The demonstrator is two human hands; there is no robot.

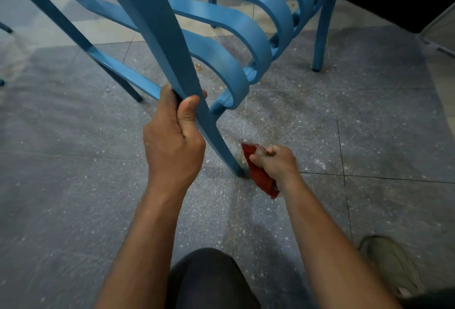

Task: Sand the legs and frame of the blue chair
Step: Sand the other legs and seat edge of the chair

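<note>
The blue chair fills the upper half of the head view, its curved slats sweeping right. My left hand is wrapped around the chair's near frame bar just above where it bends down into a leg. That leg ends on the floor at centre. My right hand is closed on a red piece of sandpaper, held right beside the foot of that leg, touching or nearly touching it.
The floor is grey speckled tile with pale dust near the leg. Another chair leg stands at the upper right, and more legs at the left. My knee and a shoe are at the bottom.
</note>
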